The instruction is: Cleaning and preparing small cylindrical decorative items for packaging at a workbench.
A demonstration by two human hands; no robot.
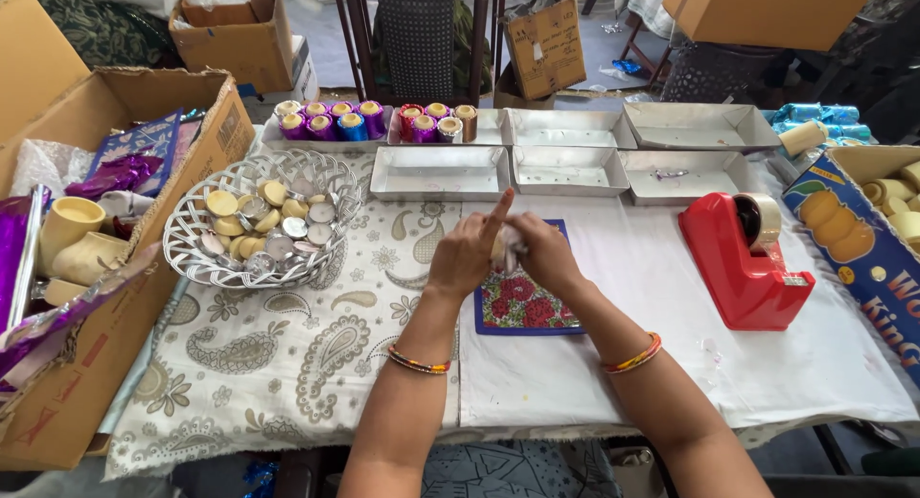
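My left hand (467,254) and my right hand (546,254) meet over a small floral cloth mat (522,306) at the table's middle. Together they pinch a small pale, silvery wrapped object (505,250) between the fingers; most of it is hidden by them. My left index finger sticks up. Left of the hands stands a silver wire basket (192,254) with several small round pale and foil-covered pieces. A red tape dispenser (743,258) sits to the right.
Several shallow silver trays (441,177) line the table's far side; two at the left hold foil-wrapped cups (331,122). Open cardboard boxes (206,124) with cups and purple foil stand left. A blue box (862,258) with pale rolls lies right.
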